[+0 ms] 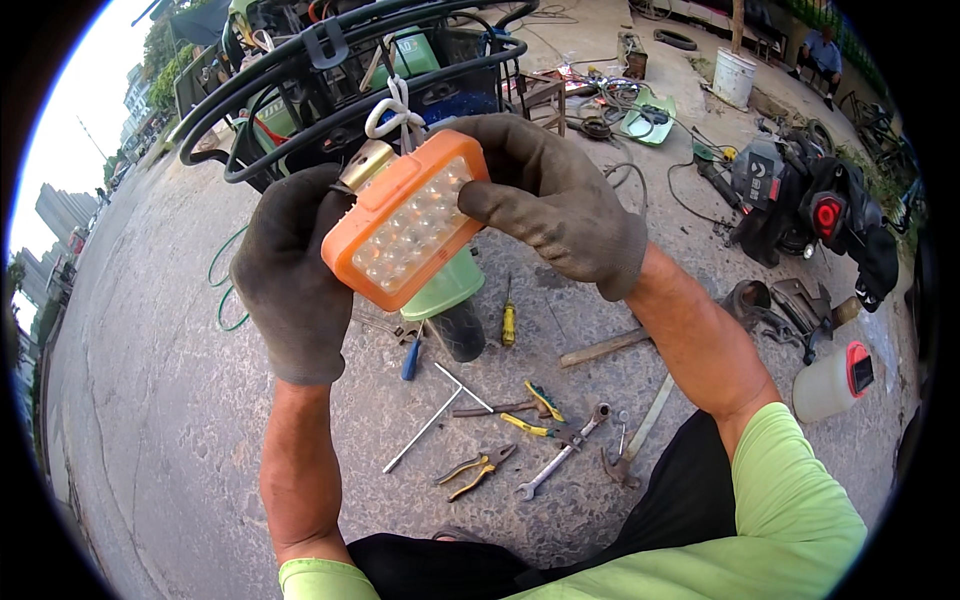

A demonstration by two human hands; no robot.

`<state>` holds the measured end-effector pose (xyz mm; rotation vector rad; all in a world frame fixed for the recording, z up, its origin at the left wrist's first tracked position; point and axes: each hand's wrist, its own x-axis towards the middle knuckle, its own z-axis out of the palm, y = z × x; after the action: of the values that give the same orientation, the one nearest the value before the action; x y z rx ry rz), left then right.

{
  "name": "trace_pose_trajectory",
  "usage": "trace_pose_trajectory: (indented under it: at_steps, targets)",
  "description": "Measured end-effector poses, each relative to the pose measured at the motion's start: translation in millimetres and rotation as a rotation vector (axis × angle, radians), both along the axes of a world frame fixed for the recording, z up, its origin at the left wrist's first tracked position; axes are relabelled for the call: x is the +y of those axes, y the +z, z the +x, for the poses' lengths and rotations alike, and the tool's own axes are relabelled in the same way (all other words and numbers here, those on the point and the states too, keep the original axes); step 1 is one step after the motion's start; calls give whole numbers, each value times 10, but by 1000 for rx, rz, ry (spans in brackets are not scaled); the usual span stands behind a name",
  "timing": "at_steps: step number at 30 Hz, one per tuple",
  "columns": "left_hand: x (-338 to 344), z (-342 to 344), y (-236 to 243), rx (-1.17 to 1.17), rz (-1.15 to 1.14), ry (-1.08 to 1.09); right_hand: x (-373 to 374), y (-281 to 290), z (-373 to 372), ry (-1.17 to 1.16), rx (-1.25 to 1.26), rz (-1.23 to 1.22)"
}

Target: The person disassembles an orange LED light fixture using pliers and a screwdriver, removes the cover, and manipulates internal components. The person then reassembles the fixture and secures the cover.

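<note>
An orange rectangular LED light (415, 220) with a clear, dotted lens is held up between my two gloved hands, tilted, its lens toward me. My left hand (295, 265), in a dark work glove, grips its left end beside a brass-coloured metal bracket (368, 165). My right hand (555, 200), gloved too, wraps the upper right end, thumb pressed on the lens edge. Behind the light, a white cord (396, 112) is looped near a black tubular rack (350, 60). Below it show a pale green mudguard (448, 288) and a dark tyre (460, 335).
On the concrete lie pliers (480, 470), a wrench (565, 455), a T-handle wrench (435, 415), a yellow screwdriver (509, 320) and a hammer (625, 465). At right are a plastic jug (825, 385) and a scooter (810, 195). Far back, a person (822, 60) sits near a white bucket (735, 78).
</note>
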<state>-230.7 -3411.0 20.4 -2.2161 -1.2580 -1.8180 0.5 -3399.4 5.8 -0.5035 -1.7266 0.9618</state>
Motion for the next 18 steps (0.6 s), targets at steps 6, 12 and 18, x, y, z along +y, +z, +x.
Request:
trace_pose_trajectory:
  at_steps: [6,12,18]
  targets:
    - [-7,0,7,-67,-79,-57,78,-66,28,-32,25,-50]
    - [-51,-59,42,-111,-193,-162,92,-56,34,-3,49,-58]
    - [-177,-118,192,-149,-285,-203,124,-81,114,7,40,22]
